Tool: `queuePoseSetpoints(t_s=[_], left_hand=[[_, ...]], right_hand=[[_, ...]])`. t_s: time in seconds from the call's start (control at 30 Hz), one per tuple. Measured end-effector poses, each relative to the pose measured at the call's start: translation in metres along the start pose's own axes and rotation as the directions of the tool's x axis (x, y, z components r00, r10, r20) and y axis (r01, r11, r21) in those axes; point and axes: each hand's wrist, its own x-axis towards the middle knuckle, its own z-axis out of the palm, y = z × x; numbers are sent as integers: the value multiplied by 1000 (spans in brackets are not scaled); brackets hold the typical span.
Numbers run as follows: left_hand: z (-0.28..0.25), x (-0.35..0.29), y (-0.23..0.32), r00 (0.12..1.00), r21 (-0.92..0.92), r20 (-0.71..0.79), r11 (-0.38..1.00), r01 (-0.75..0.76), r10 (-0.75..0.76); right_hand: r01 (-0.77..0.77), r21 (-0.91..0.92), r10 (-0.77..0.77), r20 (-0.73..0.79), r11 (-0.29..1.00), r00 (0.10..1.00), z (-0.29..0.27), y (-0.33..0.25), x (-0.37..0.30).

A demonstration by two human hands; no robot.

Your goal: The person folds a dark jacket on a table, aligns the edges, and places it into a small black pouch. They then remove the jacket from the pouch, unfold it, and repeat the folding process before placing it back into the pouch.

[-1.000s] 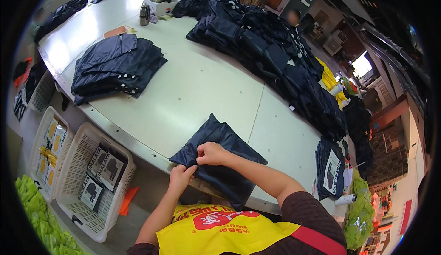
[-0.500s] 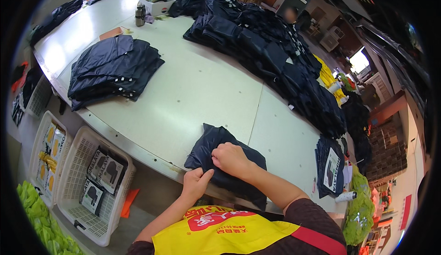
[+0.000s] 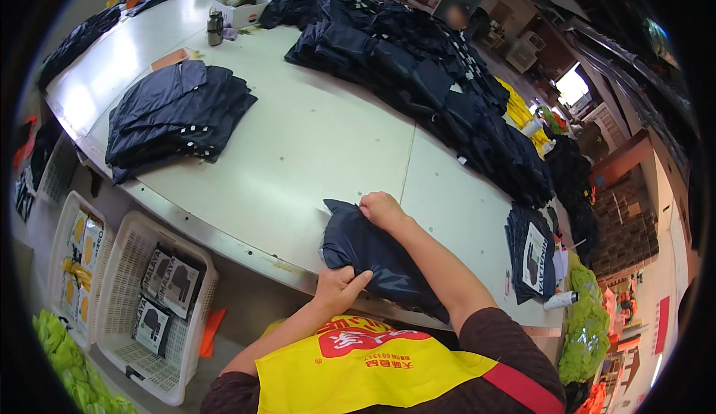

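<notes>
At the lower centre of the frame the left hand (image 3: pixel 337 289) pinches the near edge of a dark folded garment (image 3: pixel 373 253), fingers closed on the cloth, while the right hand (image 3: pixel 382 209) presses down on its far upper edge, curled over it and seemingly gripping the fabric. The garment lies at the near rim of the pale table (image 3: pixel 313 153), partly overhanging; if the left pinch loosens, I judge the slippery cloth could slide off the edge or the fold come apart. At the lower left a white basket (image 3: pixel 183 324) holds flat printed packets, a second basket (image 3: pixel 67 220) beside it holds yellow-and-black ones. Farther off, upper left, sits a stack of dark folded garments (image 3: pixel 175 112); a long heap of dark clothing (image 3: pixel 447 93) runs along the upper right.
</notes>
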Motion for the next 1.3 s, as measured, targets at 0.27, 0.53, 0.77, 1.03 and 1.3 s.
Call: queuePoseSetpoints(t_s=[0.27, 0.53, 0.77, 1.03, 1.3], left_hand=[[-64, -68, -34, 875, 430, 193, 840, 331, -444], [-32, 27, 11, 949, 565, -45, 791, -233, 312], [15, 43, -69, 955, 746, 277, 650, -145, -105], [-28, 7, -57, 699, 346, -219, 616, 708, -680], [-57, -12, -52, 504, -234, -31, 497, 836, -863]], right_hand=[[-249, 459, 238, 82, 853, 968, 9, 9, -14], [-250, -44, 252, 33, 967, 967, 34, -16, -128], [-172, 230, 186, -40, 958, 982, 56, 16, -108], [-728, 620, 628, 450, 292, 635, 15, 86, -151], [-222, 386, 44, 419, 895, 907, 23, 112, -88]])
